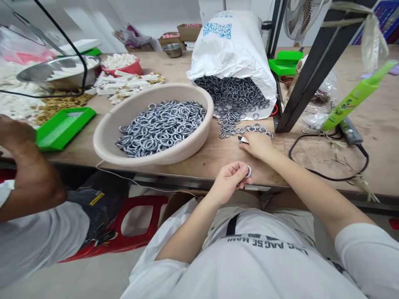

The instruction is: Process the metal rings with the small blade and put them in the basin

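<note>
My left hand, just over the table's front edge, pinches a grey ring between thumb and fingers. On the tabletop, my right hand is closed around a small blade-like tool with a dark tip; its exact kind is unclear. Right beside those fingers lies a line of loose rings, partly covered by the hand. They trail from a white sack lying on its side, its mouth full of similar rings. To the left stands a beige basin holding a heap of grey rings.
A dark metal post rises right of the sack. Beyond it lie a green tube-shaped package and a grey tool with a black cable. At left are a green tray, a metal bowl and a co-worker's arm.
</note>
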`<action>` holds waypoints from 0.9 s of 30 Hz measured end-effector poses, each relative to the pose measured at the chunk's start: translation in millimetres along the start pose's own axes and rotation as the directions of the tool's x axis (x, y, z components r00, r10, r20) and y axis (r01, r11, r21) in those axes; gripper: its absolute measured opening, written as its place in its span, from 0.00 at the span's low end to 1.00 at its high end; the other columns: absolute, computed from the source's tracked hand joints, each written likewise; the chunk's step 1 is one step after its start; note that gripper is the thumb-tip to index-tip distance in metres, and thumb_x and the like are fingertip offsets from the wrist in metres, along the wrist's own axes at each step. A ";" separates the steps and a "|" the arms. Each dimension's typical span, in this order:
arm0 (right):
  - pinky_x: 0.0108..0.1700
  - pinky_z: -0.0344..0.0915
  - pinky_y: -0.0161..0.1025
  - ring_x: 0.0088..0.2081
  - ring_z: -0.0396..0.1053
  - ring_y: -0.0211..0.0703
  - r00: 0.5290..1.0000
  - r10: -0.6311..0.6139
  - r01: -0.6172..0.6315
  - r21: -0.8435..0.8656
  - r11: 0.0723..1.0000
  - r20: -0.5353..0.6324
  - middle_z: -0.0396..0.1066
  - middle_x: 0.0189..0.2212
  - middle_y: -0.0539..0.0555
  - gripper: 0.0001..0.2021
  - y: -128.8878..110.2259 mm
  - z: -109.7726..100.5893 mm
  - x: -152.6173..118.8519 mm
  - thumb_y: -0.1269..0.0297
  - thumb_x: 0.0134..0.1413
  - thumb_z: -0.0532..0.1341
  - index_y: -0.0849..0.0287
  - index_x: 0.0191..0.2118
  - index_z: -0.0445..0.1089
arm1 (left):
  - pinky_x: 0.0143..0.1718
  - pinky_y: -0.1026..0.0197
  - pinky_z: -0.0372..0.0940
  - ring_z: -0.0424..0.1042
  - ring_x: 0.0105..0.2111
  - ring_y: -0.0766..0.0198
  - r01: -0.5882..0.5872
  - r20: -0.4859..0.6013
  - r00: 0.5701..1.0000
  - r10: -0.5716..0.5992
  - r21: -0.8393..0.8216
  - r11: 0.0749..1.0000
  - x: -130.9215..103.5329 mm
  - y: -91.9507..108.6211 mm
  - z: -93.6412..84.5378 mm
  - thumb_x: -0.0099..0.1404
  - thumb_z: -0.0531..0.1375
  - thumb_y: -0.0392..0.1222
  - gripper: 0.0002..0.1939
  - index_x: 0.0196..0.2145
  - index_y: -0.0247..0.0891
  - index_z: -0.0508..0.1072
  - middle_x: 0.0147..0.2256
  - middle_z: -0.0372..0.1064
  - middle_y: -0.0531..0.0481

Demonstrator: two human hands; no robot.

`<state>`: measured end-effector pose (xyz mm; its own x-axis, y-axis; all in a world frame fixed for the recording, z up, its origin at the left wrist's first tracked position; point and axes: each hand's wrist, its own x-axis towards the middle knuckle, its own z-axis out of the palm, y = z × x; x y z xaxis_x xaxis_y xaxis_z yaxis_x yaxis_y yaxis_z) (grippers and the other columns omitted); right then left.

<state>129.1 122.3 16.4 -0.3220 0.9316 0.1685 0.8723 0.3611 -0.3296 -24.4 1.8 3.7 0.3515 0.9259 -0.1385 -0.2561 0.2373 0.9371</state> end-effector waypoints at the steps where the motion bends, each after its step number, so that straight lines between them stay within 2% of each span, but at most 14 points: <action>1: 0.37 0.56 0.39 0.39 0.71 0.47 1.000 -0.001 0.001 -0.007 1.000 0.003 0.76 0.40 0.62 0.13 -0.1 3.4 3.3 0.55 0.61 0.62 0.62 0.39 0.72 | 0.20 0.68 0.47 0.58 0.18 0.74 0.006 -0.026 1.000 -0.006 -0.001 1.000 -0.4 0.8 -4.1 0.63 0.63 0.55 0.18 0.36 0.35 0.72 0.25 0.72 0.51; 4: 0.34 0.56 0.38 0.34 0.69 0.43 1.000 -0.002 0.004 0.094 0.996 -0.013 0.75 0.35 0.58 0.09 1.5 5.2 -2.3 0.60 0.61 0.60 0.60 0.34 0.71 | 0.18 0.69 0.47 0.61 0.19 0.74 -0.008 -0.151 0.989 0.001 -0.049 0.999 2.2 2.7 -14.1 0.62 0.64 0.54 0.19 0.43 0.36 0.74 0.27 0.72 0.51; 6: 0.30 0.55 0.36 0.28 0.64 0.38 1.000 0.001 -0.002 0.379 0.925 0.002 0.71 0.28 0.53 0.12 -0.9 -0.3 -19.8 0.58 0.62 0.60 0.59 0.30 0.68 | 0.17 0.69 0.48 0.62 0.20 0.73 -0.037 -0.218 0.976 0.012 -0.109 0.993 7.7 2.5 -15.3 0.61 0.63 0.54 0.19 0.41 0.35 0.74 0.30 0.72 0.51; 7: 0.28 0.55 0.35 0.25 0.61 0.36 1.000 0.003 -0.017 0.567 0.824 0.026 0.68 0.24 0.50 0.14 -4.2 -3.6 -31.8 0.55 0.62 0.59 0.58 0.29 0.66 | 0.16 0.69 0.47 0.62 0.20 0.73 -0.045 -0.230 0.973 0.013 -0.136 0.990 11.2 1.7 -13.3 0.61 0.63 0.54 0.19 0.40 0.35 0.74 0.30 0.72 0.50; 8: 0.26 0.54 0.34 0.23 0.58 0.34 0.998 0.020 -0.056 0.728 0.683 0.059 0.67 0.23 0.48 0.15 -8.9 -6.5 -45.0 0.52 0.63 0.58 0.58 0.31 0.66 | 0.15 0.69 0.46 0.62 0.19 0.73 -0.047 -0.229 0.973 0.010 -0.156 0.987 14.7 0.4 -9.5 0.61 0.62 0.54 0.19 0.39 0.35 0.73 0.31 0.71 0.50; 9: 0.23 0.53 0.33 0.21 0.56 0.33 0.993 0.056 -0.115 0.831 0.544 0.101 0.66 0.23 0.47 0.17 -14.3 -8.4 -58.6 0.49 0.63 0.57 0.58 0.32 0.66 | 0.15 0.69 0.46 0.62 0.19 0.73 -0.047 -0.224 0.975 0.009 -0.168 0.985 17.9 -1.4 -4.1 0.61 0.61 0.55 0.19 0.39 0.35 0.72 0.30 0.71 0.51; 10: 0.21 0.52 0.33 0.19 0.55 0.32 0.988 0.092 -0.155 0.887 0.435 0.127 0.67 0.24 0.47 0.17 -20.1 -9.1 -71.5 0.48 0.62 0.58 0.58 0.34 0.67 | 0.15 0.69 0.46 0.61 0.19 0.73 -0.052 -0.220 0.975 0.014 -0.171 0.984 20.4 -3.6 2.3 0.62 0.61 0.56 0.19 0.38 0.35 0.72 0.30 0.69 0.52; 12: 0.23 0.56 0.33 0.21 0.58 0.33 0.978 0.186 -0.155 0.932 0.327 0.097 0.67 0.24 0.47 0.17 -29.9 -7.3 -92.8 0.47 0.59 0.61 0.57 0.34 0.67 | 0.17 0.70 0.49 0.59 0.20 0.74 -0.080 -0.222 0.974 0.044 -0.155 0.985 23.3 -8.6 16.0 0.62 0.62 0.58 0.20 0.35 0.37 0.70 0.27 0.66 0.55; 15: 0.33 0.67 0.35 0.30 0.67 0.37 0.968 0.251 -0.071 0.938 0.338 -0.017 0.69 0.29 0.49 0.14 -34.9 -1.9 -109.1 0.52 0.57 0.65 0.56 0.38 0.68 | 0.21 0.71 0.52 0.56 0.21 0.74 -0.112 -0.248 0.966 0.076 -0.137 0.984 22.6 -15.2 29.8 0.61 0.64 0.58 0.20 0.32 0.37 0.67 0.25 0.61 0.57; 18: 0.39 0.70 0.37 0.35 0.70 0.38 0.981 0.190 -0.028 0.933 0.358 -0.044 0.72 0.36 0.50 0.15 -29.6 -1.8 -109.2 0.55 0.57 0.66 0.54 0.47 0.69 | 0.20 0.71 0.50 0.53 0.21 0.74 -0.107 -0.224 0.972 0.074 -0.143 0.984 20.0 -17.6 32.2 0.63 0.62 0.59 0.21 0.31 0.37 0.66 0.22 0.57 0.58; 20: 0.41 0.70 0.38 0.37 0.71 0.39 0.990 0.135 -0.006 0.929 0.370 -0.048 0.73 0.38 0.51 0.15 -24.8 -4.7 -104.4 0.56 0.57 0.66 0.55 0.47 0.70 | 0.19 0.70 0.48 0.52 0.20 0.73 -0.112 -0.181 0.980 0.087 -0.137 0.984 18.6 -16.6 30.9 0.64 0.60 0.59 0.21 0.31 0.37 0.66 0.21 0.56 0.58; 22: 0.41 0.69 0.38 0.35 0.71 0.39 0.994 0.100 -0.003 0.930 0.367 -0.036 0.73 0.34 0.50 0.12 -21.4 -8.0 -99.0 0.54 0.58 0.65 0.56 0.42 0.71 | 0.18 0.70 0.47 0.51 0.19 0.73 -0.100 -0.131 0.988 0.082 -0.135 0.986 17.5 -14.5 30.1 0.64 0.60 0.59 0.21 0.30 0.37 0.65 0.20 0.55 0.58; 25: 0.33 0.67 0.37 0.28 0.69 0.39 0.996 0.087 -0.029 0.938 0.345 -0.001 0.71 0.27 0.48 0.13 -19.0 -11.9 -95.8 0.51 0.61 0.62 0.56 0.38 0.69 | 0.18 0.69 0.46 0.50 0.19 0.73 -0.078 -0.074 0.995 0.068 -0.143 0.987 16.9 -11.4 30.4 0.66 0.58 0.59 0.22 0.28 0.37 0.63 0.20 0.56 0.57; 27: 0.32 0.65 0.37 0.28 0.69 0.38 0.993 0.103 0.013 0.910 0.415 -0.061 0.72 0.28 0.49 0.14 -17.5 -15.2 -98.8 0.50 0.63 0.59 0.56 0.39 0.69 | 0.18 0.69 0.46 0.50 0.19 0.73 -0.095 -0.066 0.994 0.086 -0.148 0.984 17.1 -9.8 30.4 0.67 0.57 0.58 0.21 0.28 0.37 0.62 0.20 0.55 0.57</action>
<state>151.3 23.3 19.7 -0.2073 0.9596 0.1900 0.0227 0.1989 -0.9798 11.6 6.4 1.9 0.2679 0.9603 -0.0777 -0.4191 0.1888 0.8881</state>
